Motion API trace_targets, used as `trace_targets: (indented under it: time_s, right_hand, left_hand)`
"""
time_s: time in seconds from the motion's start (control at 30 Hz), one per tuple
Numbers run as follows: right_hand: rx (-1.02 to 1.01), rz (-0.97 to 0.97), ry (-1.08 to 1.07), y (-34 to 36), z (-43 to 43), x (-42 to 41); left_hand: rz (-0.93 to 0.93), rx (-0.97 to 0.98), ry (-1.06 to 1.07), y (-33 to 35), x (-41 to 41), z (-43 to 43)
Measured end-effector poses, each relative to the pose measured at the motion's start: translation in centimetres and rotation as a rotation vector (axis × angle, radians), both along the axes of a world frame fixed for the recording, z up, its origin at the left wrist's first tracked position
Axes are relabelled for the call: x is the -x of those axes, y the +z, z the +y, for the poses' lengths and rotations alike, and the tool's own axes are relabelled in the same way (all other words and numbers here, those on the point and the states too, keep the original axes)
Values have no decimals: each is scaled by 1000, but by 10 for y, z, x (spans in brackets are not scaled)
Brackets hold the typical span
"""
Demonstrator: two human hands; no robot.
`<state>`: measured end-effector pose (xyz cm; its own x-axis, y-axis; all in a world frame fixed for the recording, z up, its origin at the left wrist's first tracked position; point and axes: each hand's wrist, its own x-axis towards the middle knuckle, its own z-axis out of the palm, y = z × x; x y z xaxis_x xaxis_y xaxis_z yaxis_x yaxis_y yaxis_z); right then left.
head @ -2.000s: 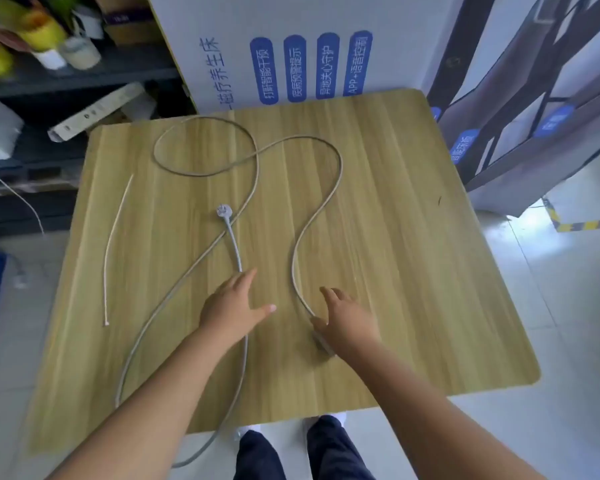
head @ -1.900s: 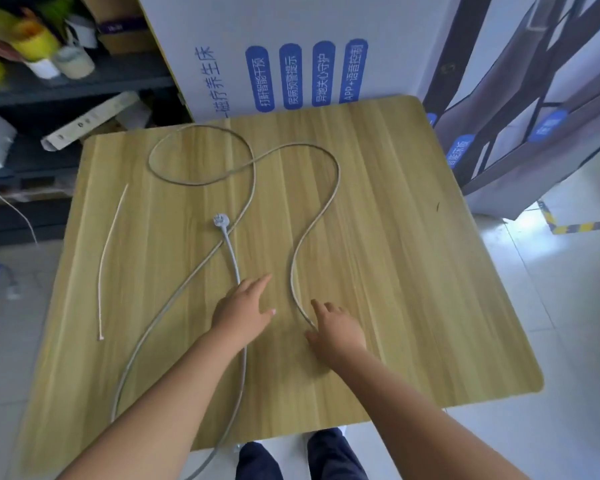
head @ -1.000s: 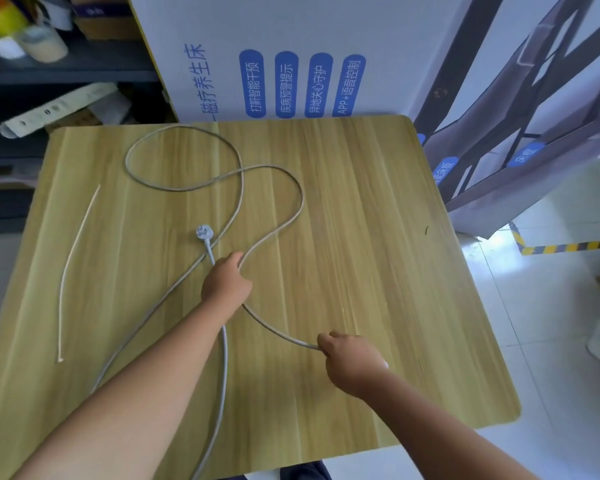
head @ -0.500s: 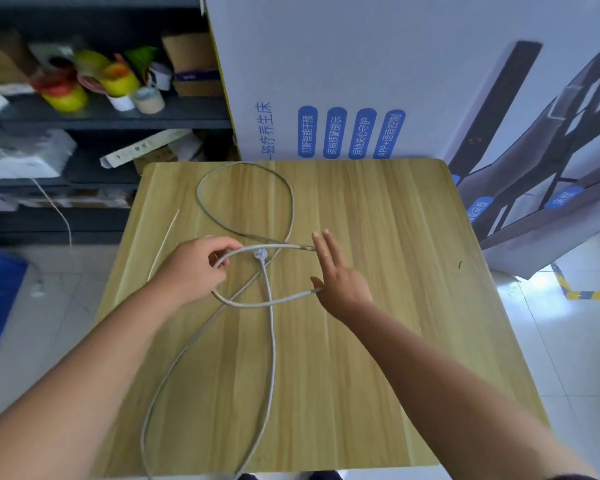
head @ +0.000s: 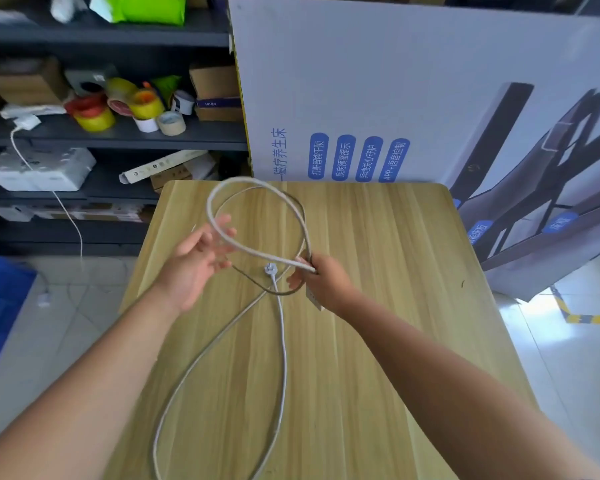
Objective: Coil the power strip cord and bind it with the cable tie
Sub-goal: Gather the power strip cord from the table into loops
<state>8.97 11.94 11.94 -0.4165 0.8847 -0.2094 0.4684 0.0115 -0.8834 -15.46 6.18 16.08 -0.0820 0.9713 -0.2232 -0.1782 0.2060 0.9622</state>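
Note:
A long grey-white power strip cord (head: 282, 341) trails over the wooden table (head: 378, 341) toward me. Its white plug (head: 270, 269) lies flat between my hands. My right hand (head: 326, 284) is shut on the cord where two strands meet. A white block, the power strip body (head: 314, 299), pokes out under that hand. From there a raised loop (head: 250, 181) arcs over the table's far edge and back past my left hand (head: 194, 268). That hand is open, palm up, with the strand brushing its fingertips. I cannot see the cable tie; my left hand covers where it lay.
A big white printed cardboard box (head: 395, 98) stands against the table's far edge. Dark shelves (head: 111, 133) at the left hold tape rolls and boxes. A blue bin (head: 0, 306) sits on the floor at the left. Pale tiled floor (head: 568, 358) shows at the right.
The loop has risen off the table. My right hand went from flat and open to closed on the cord. My left hand let go and opened. The view has tilted upward.

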Motion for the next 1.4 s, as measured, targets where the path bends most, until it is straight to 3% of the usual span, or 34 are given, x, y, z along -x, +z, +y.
trace_targets:
  time_s: [0.17,0.27,0.37,0.53,0.67,0.83,1.0,1.2,1.3,1.4]
  right_hand:
    - [114,425,-197,33,-15,-8]
    - [175,490,-245,31,-24,-23]
    - [214,468,-240,22,-35,-41]
    - [357,454,-280,9,-45,-74]
    - [425,399,-405,-3,-41,-88]
    - [503,335,-515,-17,-36,-71]
    - [507,335,-385,-12,-42,-29]
    - [590,415,-256,-11,-57,-9]
    - [658,607,-227,-11,-69,-8]
    - [617,564,-191,-14,-73,-5]
  left_hand:
    - [-32,581,133,-65,-71,-10]
    - [-341,835,214,-87,-109,-16]
    - [-645,757,325,-106,-122,-12]
    - [-838,640,670,-121,-97,13]
    - [-562,520,722,-119,-73,14]
    - [-209,293,432,-89,-95,-6]
    - [-105,139,161,-70,-138,-20]
    - [108,45,59,-70,-150,-28]
    - [220,21,142,-77,-146,-26]
    - [101,158,245,-71,-143,-24]
